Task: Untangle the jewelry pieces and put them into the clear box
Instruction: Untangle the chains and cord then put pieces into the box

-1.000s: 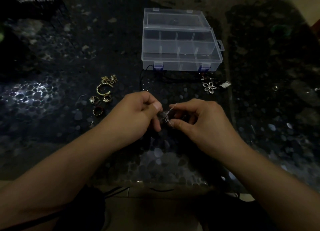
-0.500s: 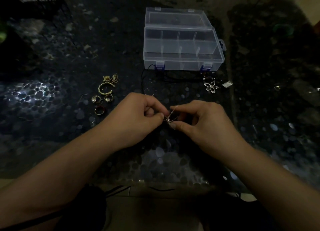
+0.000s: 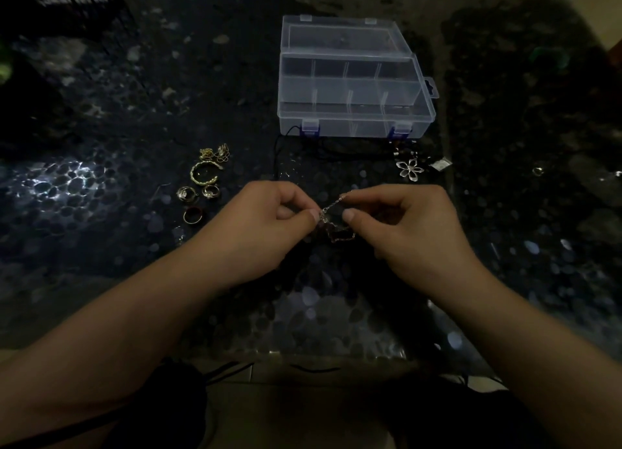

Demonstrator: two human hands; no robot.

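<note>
Two hands have drawn slightly apart over half a second: left hand (image 3: 266, 226) and right hand (image 3: 404, 223) each pinch the thin chain (image 3: 331, 206), now stretched, so the knot seems to be loosening. Left lie gold rings (image 3: 202, 192); farther off, the open clear box (image 3: 353, 125), unobstructed.

It looked like a dim room in a home rather than a workplace. The surface (image 3: 336, 317) was a dark tabletop patterned with pebbles under a glossy finish, with pale floor tiles (image 3: 269, 398) showing below its near edge. On it sat a clear box (image 3: 353, 125) with dividers and scattered personal jewellery, such as gold rings (image 3: 198, 192) and a flower pendant (image 3: 409, 169).
</note>
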